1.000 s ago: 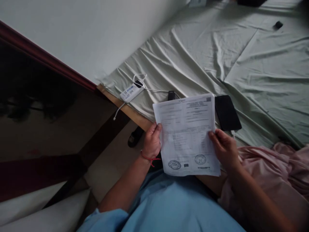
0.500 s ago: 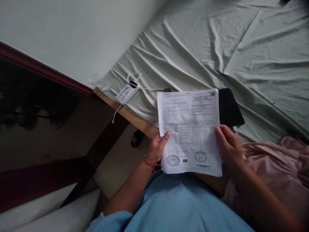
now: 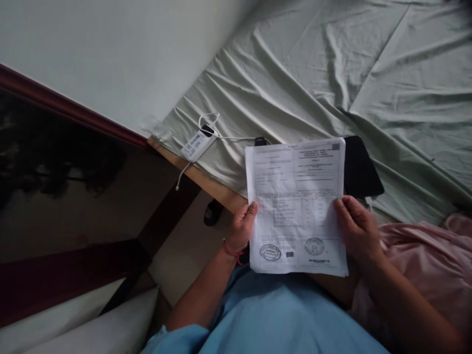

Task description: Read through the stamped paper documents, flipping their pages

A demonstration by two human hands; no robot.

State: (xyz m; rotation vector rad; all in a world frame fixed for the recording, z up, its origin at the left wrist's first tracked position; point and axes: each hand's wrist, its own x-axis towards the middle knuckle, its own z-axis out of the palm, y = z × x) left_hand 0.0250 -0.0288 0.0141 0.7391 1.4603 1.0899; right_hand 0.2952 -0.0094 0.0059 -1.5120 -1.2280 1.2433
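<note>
A wrinkled pale green bed sheet (image 3: 313, 73) fills the space ahead of you. Above its near edge you hold a printed paper (image 3: 297, 206), stamped at the bottom. Your left hand (image 3: 241, 228) pinches its left margin and your right hand (image 3: 359, 228) pinches the right. A black phone (image 3: 363, 169) lies partly hidden behind the page, a white power bank (image 3: 199, 143) off to the left.

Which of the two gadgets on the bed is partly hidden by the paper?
The black phone, tucked behind the paper's right edge; the white power bank lies uncovered farther left.
</note>
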